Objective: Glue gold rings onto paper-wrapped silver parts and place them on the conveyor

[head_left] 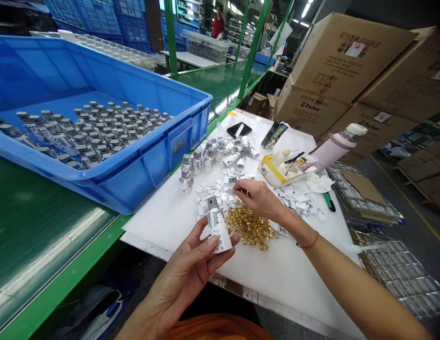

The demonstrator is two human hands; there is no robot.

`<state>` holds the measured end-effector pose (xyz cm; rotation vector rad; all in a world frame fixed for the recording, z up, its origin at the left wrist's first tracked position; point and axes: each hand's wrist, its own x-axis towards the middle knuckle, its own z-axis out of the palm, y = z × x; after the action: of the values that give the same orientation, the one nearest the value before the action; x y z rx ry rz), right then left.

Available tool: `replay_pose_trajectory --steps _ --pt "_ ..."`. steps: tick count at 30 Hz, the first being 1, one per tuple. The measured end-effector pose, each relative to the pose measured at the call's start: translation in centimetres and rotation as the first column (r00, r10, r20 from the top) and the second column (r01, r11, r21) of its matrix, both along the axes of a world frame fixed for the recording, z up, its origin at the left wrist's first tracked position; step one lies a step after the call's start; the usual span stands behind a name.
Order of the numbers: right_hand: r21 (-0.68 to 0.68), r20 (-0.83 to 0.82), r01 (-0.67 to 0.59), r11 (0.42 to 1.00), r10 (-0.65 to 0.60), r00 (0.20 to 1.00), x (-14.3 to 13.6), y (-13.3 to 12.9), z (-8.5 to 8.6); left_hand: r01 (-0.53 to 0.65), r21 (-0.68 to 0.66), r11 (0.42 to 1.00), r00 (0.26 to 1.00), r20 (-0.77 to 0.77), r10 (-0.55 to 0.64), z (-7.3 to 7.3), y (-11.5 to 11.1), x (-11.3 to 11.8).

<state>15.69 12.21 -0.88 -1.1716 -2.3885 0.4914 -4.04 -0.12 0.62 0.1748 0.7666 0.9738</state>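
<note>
White tabletop (290,264), left grip (191,267) holding white model (218,226), right grip (259,197) curled, contents hidden

Bare worktop (276,278) fronts the gold rings (253,225); beyond them, white cylinders (239,158), the parts box (285,168) and pink bottle (335,147) block passage.

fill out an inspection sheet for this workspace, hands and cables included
surface: white tabletop, crowded mid-table
job's things: grey-topped white cylindrical piece; heap of shiny gold metal rings
clutter: black rectangular phone, pink cylindrical bottle with white lid
left hand: holding the cylindrical piece
right hand: beyond the rings, fingertip contents unclear
cables: nothing seen
surroundings: blue plastic crate of grey-topped parts, brown cardboard cartons, person in red in background
</note>
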Motion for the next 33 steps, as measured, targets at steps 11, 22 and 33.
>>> replay_pose_trajectory --steps 11,22,33 --pt "-0.565 -0.593 0.038 0.824 -0.438 0.676 1.6 -8.4 2.1 -0.028 0.06 0.998 0.989 0.146 0.019 -0.5 0.4 2.1" --pt "-0.72 -0.686 0.011 0.694 -0.715 0.134 -1.2 -14.0 -1.3 0.018 0.067 0.998 0.992 0.127 -0.026 0.0 -0.1 3.7" --pt "-0.536 -0.664 0.137 0.833 -0.516 0.541 1.4 -14.9 -0.9 0.149 0.127 0.981 0.986 0.052 -0.156 -0.9 -0.3 3.9"
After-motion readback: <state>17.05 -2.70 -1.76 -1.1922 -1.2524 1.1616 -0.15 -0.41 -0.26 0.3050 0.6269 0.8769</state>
